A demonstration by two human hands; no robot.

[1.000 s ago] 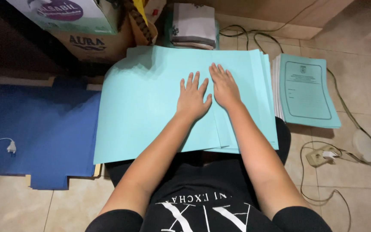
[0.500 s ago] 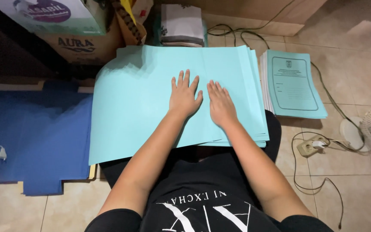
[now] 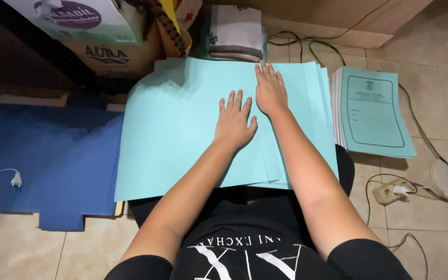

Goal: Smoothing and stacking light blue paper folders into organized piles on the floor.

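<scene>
paper [image 3: 182,135], light teal sheets stacked across lap, thin, floppy, slippery between layers. left hand [image 3: 234,122] and right hand [image 3: 270,91] flat, fingers spread, pressing down, gripping nothing. best lifted by an edge.

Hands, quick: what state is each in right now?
Left hand: open, flat, palm down on the light blue sheets, holding nothing.
Right hand: open, flat on the same sheets, farther from the body, holding nothing.
</scene>
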